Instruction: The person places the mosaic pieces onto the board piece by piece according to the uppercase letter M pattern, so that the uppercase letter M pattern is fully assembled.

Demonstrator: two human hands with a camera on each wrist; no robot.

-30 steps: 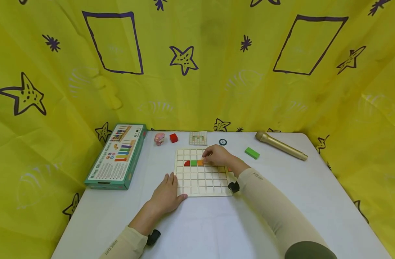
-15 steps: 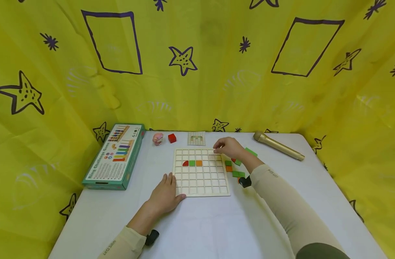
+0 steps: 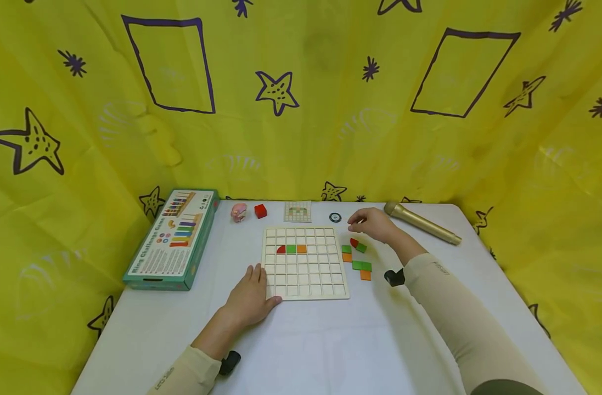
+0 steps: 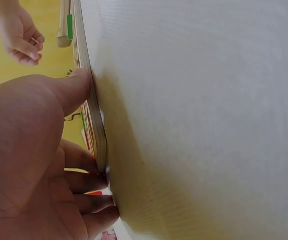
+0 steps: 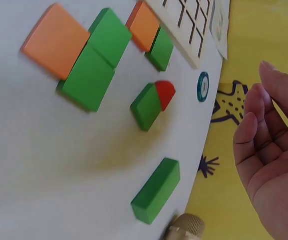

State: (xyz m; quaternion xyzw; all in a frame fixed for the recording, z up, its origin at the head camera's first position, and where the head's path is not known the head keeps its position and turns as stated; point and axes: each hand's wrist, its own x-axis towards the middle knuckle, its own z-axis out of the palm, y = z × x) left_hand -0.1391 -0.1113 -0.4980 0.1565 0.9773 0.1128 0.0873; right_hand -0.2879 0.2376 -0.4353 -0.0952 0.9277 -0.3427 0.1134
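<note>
A pale grid board lies on the white table. In one of its rows sit a red quarter-round tile, a green square tile and an orange square tile, side by side. My left hand rests at the board's near left corner, thumb along the front edge and extended fingers against the left side. My right hand hovers beyond the board's right side, its fingers loosely curled with nothing seen in them. Below it lie a loose red tile and a green tile, touching each other.
Right of the board lie more green tiles and orange tiles. A green block and a gold microphone are farther right. Behind the board are a pattern card, round chip and red cube; a game box stands left.
My right hand has moved from the orange tile on the board rightward to above the loose tiles, uncovering them and the chip. My left hand has stayed at the board's corner.
</note>
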